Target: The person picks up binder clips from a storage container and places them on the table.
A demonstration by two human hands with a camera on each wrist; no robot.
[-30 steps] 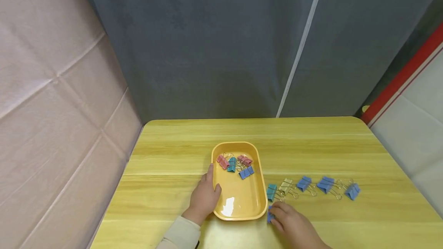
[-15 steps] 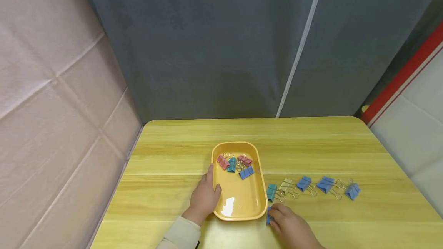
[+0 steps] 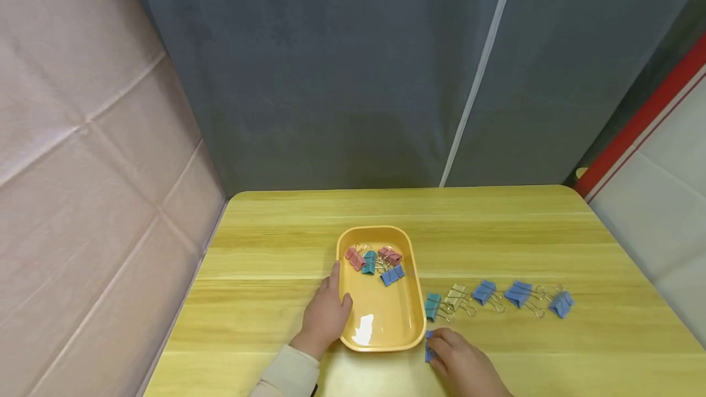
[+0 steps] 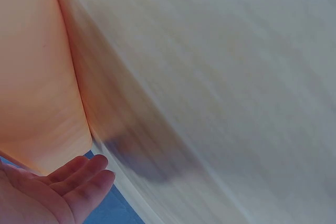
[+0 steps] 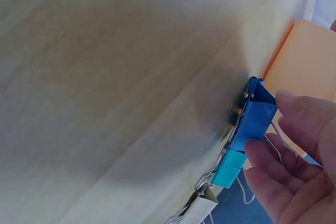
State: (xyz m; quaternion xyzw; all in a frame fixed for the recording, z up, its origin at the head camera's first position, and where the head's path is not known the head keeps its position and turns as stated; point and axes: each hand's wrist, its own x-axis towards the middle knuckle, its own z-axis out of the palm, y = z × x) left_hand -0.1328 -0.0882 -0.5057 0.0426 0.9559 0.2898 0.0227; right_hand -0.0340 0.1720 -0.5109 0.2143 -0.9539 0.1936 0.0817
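Observation:
My left hand rests at the left side of a yellow-orange tray, its thumb lying over the rim. In the left wrist view, straight fingers extend beside the tray's outer wall. Beside the tray's lower right corner, my right hand pinches a blue binder clip. The right wrist view shows this clip standing on the table between thumb and fingertips, its wire handles partly behind the fingers. A teal binder clip and a pale yellow one lie just beyond it.
Three more blue binder clips, the nearest beside the yellow one, continue the row to the right on the wooden table. Inside the tray are several clips: two pink, one teal, one blue. A dark panel stands behind.
My right hand has drawn the blue binder clip slightly toward me along the tray's side. The left hand, tray and other clips have stayed put.

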